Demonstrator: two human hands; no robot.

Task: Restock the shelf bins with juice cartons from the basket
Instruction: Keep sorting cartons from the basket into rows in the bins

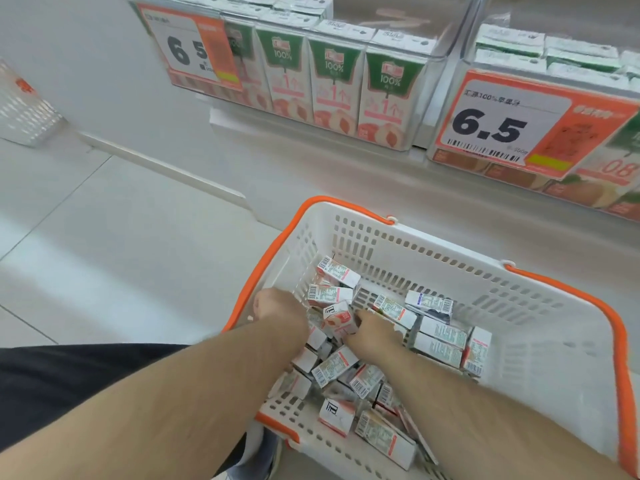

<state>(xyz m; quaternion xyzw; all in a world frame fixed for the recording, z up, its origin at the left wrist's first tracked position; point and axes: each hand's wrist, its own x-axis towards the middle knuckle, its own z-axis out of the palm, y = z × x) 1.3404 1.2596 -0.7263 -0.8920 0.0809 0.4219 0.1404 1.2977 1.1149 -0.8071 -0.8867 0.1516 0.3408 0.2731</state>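
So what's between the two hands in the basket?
In the head view, one small juice carton stands between the left hand and right hand, among the loose cartons in the basket.

Both bare forearms extend forward and downward, converging; the left hand [280, 308] is bent down at the wrist with fingers hidden, and the right hand [372, 332] lies knuckles-up, fingers curled under.

A single wide-angle head view looks forward and steeply down, close over the white slotted plastic basket with orange handles [450, 271]. Beyond the basket, farther off, the clear plastic shelf bins [420, 109] fill the upper edge, apparently bent by lens distortion.
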